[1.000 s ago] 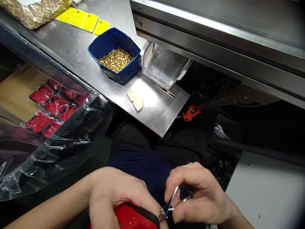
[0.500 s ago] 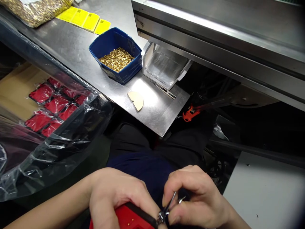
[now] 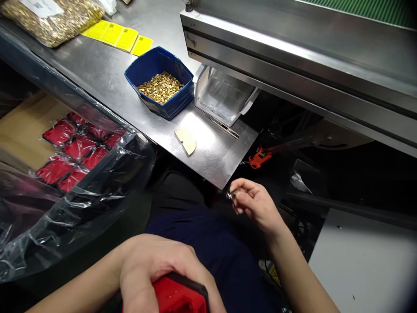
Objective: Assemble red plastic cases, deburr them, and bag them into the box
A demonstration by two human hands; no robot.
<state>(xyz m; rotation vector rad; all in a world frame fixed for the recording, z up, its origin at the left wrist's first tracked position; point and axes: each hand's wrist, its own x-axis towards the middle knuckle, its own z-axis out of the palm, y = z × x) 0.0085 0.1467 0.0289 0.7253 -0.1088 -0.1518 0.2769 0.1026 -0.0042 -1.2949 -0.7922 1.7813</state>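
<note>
At the bottom of the view, my left hand (image 3: 163, 265) is wrapped round a red plastic piece with a black rim (image 3: 182, 293). Tiny golden specks lie on its red face, and its lower part is cut off by the frame edge. Off the near corner of the metal table, my right hand (image 3: 252, 202) pinches a small shiny metal clipper (image 3: 230, 196) between thumb and fingers. Most of the clipper is hidden by the fingers. The two hands are apart, with the right one farther forward.
A blue bin (image 3: 159, 82) of small brass parts stands on the metal table (image 3: 208, 161), beside a white tray (image 3: 224, 95). A tan half-disc (image 3: 186, 141), yellow cards (image 3: 127, 39) and a bag of brass pieces (image 3: 55, 21) lie there. Left, a plastic-lined box holds wrapped red pieces (image 3: 80, 145).
My right hand has moved forward with the clipper, away from the red piece. My left hand keeps its grip on the red piece, which has turned slightly.
</note>
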